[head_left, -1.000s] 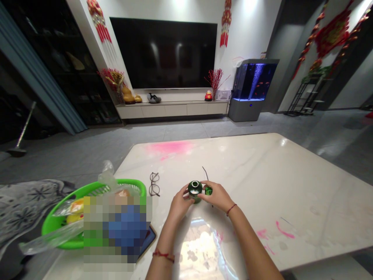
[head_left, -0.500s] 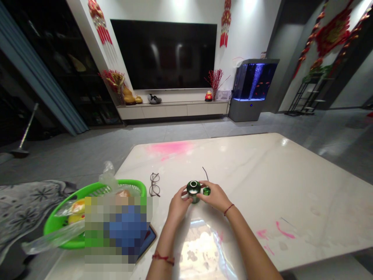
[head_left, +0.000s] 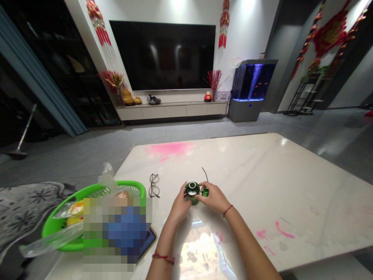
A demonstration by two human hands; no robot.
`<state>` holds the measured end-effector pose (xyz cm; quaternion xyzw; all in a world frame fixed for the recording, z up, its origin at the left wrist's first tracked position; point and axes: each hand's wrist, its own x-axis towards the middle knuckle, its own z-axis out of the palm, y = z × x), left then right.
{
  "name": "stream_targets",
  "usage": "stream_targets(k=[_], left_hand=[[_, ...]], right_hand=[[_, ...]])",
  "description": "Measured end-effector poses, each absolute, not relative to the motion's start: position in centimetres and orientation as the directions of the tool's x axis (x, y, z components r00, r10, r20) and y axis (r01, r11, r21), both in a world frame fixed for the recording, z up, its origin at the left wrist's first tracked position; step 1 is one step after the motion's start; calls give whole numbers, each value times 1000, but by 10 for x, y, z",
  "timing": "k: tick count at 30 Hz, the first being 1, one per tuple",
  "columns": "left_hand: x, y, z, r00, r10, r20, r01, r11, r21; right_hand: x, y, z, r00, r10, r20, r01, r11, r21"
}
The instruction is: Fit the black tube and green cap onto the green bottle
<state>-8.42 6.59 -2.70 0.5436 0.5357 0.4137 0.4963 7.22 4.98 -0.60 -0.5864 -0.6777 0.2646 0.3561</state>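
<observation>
A small round green glass jar (head_left: 192, 189) with a pale ring around its top opening is between my two hands on the white table (head_left: 247, 167). My left hand (head_left: 181, 204) holds its left side, fingers and thumb wrapped round it. From the right, my right hand (head_left: 214, 198) touches the jar with its thumb and fingertips. A smaller shiny green piece (head_left: 205, 191) shows under my right hand's fingers, beside the jar. Just beyond that hand lies a thin dark stick (head_left: 205, 174), its near end hidden.
Eyeglasses (head_left: 154, 186) lie left of my hands. A green basket (head_left: 96, 189) with plastic bags stands at the table's left, partly blurred out, beside a dark flat tablet-like object (head_left: 148, 243). Pink stains (head_left: 171, 148) mark the tabletop.
The jar and both hands have shifted very slightly left and down in the view. My hold on the jar looks the same.
</observation>
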Motion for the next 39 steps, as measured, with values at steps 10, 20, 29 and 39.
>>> stream_targets(k=[10,20,29,39], left_hand=[[-66,41,13,-34,977,209,333,-186,924],[-47,19,15,40,833,551,556,-477,680],[-40,21,13,102,774,625,653,-526,545],[-43,24,15,84,800,594,668,-488,562]], right_hand=[[86,49,20,103,992,75,-26,78,-997],[84,47,26,179,983,-44,-457,43,-888],[70,45,27,175,983,-48,-561,60,-826],[66,48,17,176,983,-41,-391,31,-920]])
